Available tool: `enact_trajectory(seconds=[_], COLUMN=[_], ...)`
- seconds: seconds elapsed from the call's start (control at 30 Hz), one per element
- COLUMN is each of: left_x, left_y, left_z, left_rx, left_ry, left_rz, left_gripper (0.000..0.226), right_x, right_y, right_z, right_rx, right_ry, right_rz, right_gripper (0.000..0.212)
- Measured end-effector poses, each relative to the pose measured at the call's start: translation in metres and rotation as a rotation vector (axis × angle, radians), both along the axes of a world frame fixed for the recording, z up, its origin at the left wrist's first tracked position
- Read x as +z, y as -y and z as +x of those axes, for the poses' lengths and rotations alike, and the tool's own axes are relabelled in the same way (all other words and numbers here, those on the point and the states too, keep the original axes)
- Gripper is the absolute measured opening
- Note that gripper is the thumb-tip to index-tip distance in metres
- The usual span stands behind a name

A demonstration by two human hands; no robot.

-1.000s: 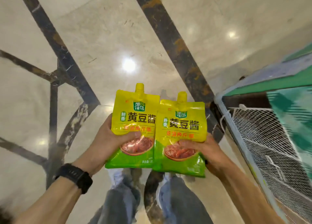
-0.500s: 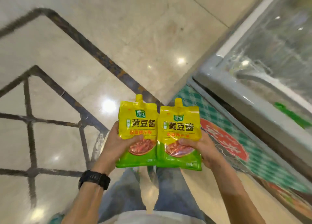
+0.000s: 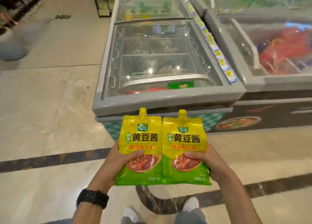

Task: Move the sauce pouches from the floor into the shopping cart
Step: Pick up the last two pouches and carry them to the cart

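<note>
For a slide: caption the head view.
Left hand grips the left sauce pouch, right hand the right pouch, side by side before a glass-topped freezer.

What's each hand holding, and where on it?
The left hand grips the left pouch by its lower outer edge; the right hand, the right pouch likewise.

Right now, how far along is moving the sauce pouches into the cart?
Done: both pouches are off the floor. In hand: the left hand grips the left pouch, the right hand the right pouch, facing a freezer. Left: putting them in the cart, which is not in view.
</note>
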State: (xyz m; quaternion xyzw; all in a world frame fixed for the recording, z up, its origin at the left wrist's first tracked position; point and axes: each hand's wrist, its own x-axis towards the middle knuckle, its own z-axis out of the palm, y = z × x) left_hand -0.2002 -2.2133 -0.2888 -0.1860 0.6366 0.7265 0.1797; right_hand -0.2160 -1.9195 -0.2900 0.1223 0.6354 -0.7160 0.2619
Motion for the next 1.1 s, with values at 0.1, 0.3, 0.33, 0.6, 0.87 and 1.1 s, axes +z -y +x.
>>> enact_trajectory(seconds=[0.1, 0.3, 0.33, 0.6, 0.87, 1.1], left_x=[0.008, 0.014, 0.013, 0.006, -0.012, -0.010], left_y=[-0.080, -0.267, -0.302, -0.532, -0.738, -0.922], left_z=[-0.031, -0.074, -0.076, -0.106, -0.167, -0.199], left_rx=[-0.194, -0.422, -0.463, -0.817, -1.116, -1.347], left_ry=[0.000, -0.051, -0.051, -0.052, -0.095, -0.016], left_rz=[-0.033, -0.032, -0.023, 0.018, 0.049, 0.064], left_gripper=[0.106, 0.096, 0.094, 0.078, 0.118, 0.118], right_x=[-0.001, 0.007, 0.009, 0.018, 0.010, 0.018], right_y=[-0.096, -0.280, -0.300, -0.440, -0.573, -0.697], right_z=[0.021, 0.058, 0.063, 0.111, 0.105, 0.096], right_rx=[-0.173, -0.527, -0.564, -0.909, -1.202, -1.416], right_ry=[-0.020, -0.090, -0.092, -0.095, -0.017, -0.007], right_rz=[-0.016, 0.001, -0.002, -0.022, 0.012, 0.005], right_gripper=[0.092, 0.079, 0.074, 0.045, 0.083, 0.096])
